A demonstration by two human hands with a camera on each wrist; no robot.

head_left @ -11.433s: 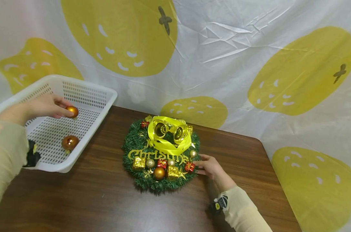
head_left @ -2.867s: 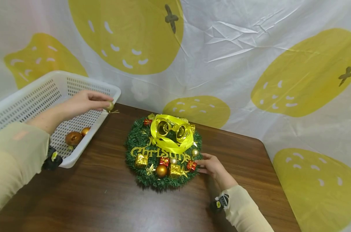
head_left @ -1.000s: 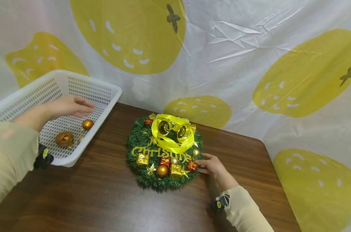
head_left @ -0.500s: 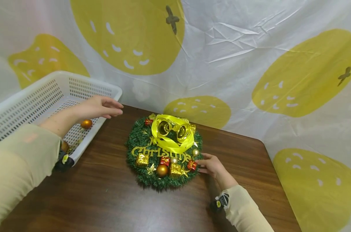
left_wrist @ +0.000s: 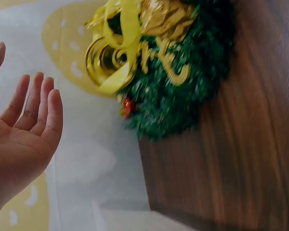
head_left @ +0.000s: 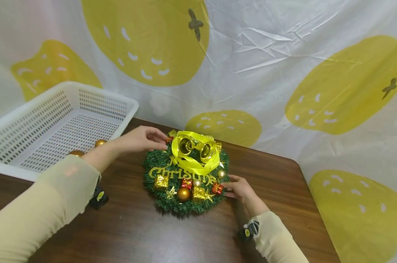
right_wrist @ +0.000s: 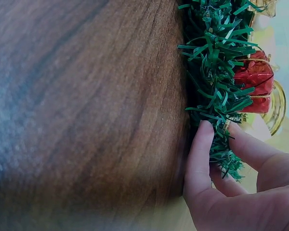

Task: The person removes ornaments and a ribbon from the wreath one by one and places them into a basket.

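My right hand [head_left: 238, 187] pinches the wreath [head_left: 159, 160] edge steady while my open, empty left hand [head_left: 142, 138] reaches its red ornament [head_left: 169, 139], which needs a fingertip pinch next.

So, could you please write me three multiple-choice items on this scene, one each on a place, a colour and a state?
1. Where is the white basket?
A. left of the wreath
B. right of the wreath
C. on top of the wreath

2. What colour is the ribbon round the bells?
A. red
B. yellow
C. blue

3. What is the right hand doing?
A. lying flat on the table, away from everything
B. lifting a bell
C. touching the wreath's edge

Answers:
1. A: the basket stands at the table's left end, the wreath mid-table.
2. B: yellow loops wrap the gold bells.
3. C: in the right wrist view the fingers lie against the green needles.
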